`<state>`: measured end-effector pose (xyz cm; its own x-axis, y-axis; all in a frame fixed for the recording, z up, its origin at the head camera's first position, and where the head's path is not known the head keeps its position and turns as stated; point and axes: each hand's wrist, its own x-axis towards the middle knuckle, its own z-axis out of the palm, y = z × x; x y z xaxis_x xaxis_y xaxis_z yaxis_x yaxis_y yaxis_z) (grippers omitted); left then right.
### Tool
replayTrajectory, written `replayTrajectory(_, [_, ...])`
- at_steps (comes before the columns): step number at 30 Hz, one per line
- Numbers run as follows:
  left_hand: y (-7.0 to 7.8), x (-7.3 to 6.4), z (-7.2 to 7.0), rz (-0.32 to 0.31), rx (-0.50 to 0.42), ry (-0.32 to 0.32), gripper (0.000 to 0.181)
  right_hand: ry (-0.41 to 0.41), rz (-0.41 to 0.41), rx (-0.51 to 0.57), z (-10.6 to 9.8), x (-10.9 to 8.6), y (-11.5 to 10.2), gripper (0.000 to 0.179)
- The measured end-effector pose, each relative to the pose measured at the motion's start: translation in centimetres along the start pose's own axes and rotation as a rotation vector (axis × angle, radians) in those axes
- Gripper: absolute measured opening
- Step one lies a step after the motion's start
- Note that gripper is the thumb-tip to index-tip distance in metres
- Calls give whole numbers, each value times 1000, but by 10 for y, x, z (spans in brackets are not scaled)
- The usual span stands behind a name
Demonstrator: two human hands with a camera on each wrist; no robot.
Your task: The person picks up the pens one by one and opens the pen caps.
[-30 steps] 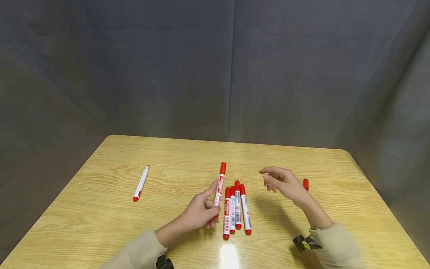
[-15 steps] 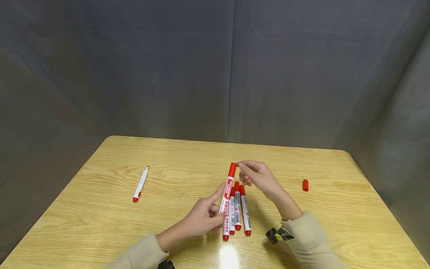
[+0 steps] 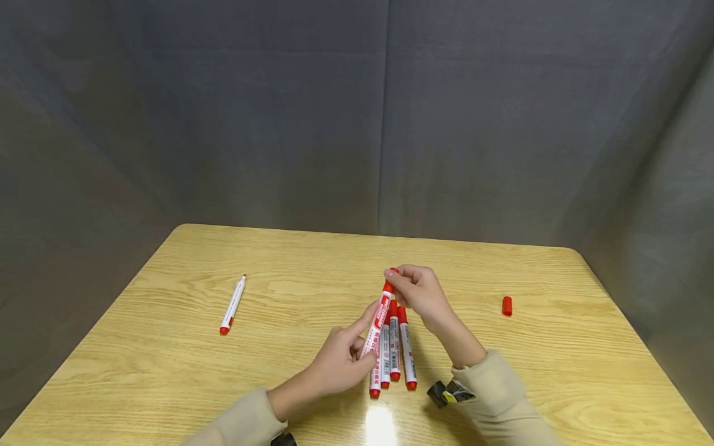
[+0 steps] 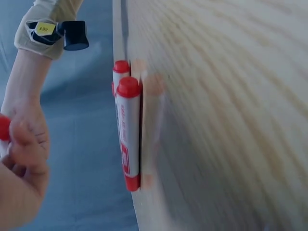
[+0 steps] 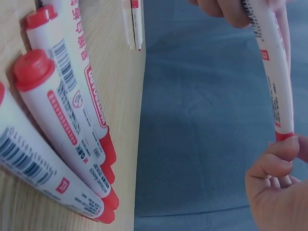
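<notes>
My left hand (image 3: 337,365) holds a white-bodied red whiteboard marker (image 3: 382,313) by its lower body, index finger stretched along it. The marker tilts up and away, over a row of lying markers. At its upper end my right hand (image 3: 426,297) pinches the red cap between thumb and fingers. The cap sits on the barrel; in the right wrist view the right fingers (image 5: 281,154) close round the marker's red end. Several capped red markers (image 3: 408,350) lie side by side beneath; the held marker partly covers the leftmost ones in the head view.
An uncapped red marker (image 3: 233,305) lies at the left of the wooden table (image 3: 312,260), tip pointing away. A loose red cap (image 3: 507,306) stands or lies at the right; I cannot tell which. A grey curtain (image 3: 279,124) hangs behind the table.
My right hand has come left from beside the loose cap and now grips the held marker's cap. The left hand has shifted slightly right, tilting its marker over the row.
</notes>
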<state>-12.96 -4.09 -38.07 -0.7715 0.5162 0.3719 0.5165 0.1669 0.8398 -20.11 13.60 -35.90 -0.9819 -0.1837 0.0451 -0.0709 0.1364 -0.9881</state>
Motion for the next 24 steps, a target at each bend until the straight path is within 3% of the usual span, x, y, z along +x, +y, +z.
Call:
replayTrajectory(6, [-17, 1, 6, -19, 28, 64, 72, 10, -17, 10, 2, 2, 0, 27])
replayTrajectory(10, [-22, 1, 5, 26, 85, 73, 71, 5, -24, 16, 1, 2, 0, 26])
replayTrajectory(15, [-17, 3, 1, 77, 134, 62, 67, -9, -44, 70, -3, 3, -1, 24])
replayTrajectory(24, [-4, 11, -4, 29, 128, 29, 63, -50, -63, 196, -13, 6, -2, 23])
